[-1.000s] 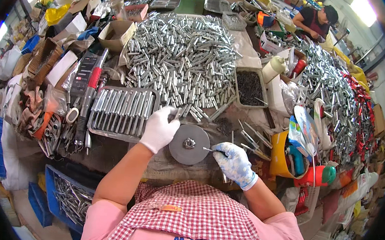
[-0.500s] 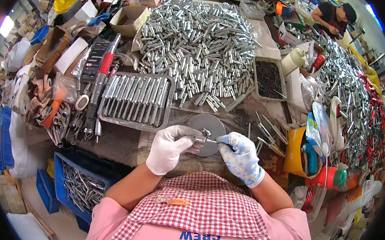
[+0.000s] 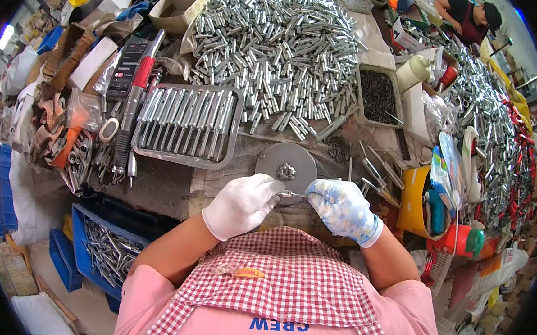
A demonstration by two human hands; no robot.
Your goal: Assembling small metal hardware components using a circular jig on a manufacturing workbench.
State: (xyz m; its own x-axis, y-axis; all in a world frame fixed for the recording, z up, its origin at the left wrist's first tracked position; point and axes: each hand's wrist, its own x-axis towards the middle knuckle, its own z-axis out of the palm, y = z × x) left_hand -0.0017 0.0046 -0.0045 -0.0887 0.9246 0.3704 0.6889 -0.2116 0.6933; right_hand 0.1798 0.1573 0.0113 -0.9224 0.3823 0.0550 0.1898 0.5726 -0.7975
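My left hand (image 3: 241, 208), in a white glove, is closed with its fingertips pinched on a small silvery metal rod (image 3: 289, 195). My right hand (image 3: 345, 211), in a blue-and-white patterned glove, is closed on the other, thinner end of the same piece; whether that end is a separate pin I cannot tell. Both hands meet over the near edge of a round grey disc (image 3: 269, 162). On the disc's middle lies a little cluster of small shiny metal parts (image 3: 286, 171).
Beyond the disc spreads a big heap of silvery metal tubes (image 3: 279, 56). At left, a clear plastic tray (image 3: 179, 159) holds tubes in a row. A box of dark screws (image 3: 378, 97) stands at right, near a yellow container (image 3: 413, 205). Below left is a blue crate (image 3: 80, 229).
Both hands have drawn toward me off the disc's middle, which uncovers the small parts there. The bench appears higher in the picture. The rod stays between my hands.
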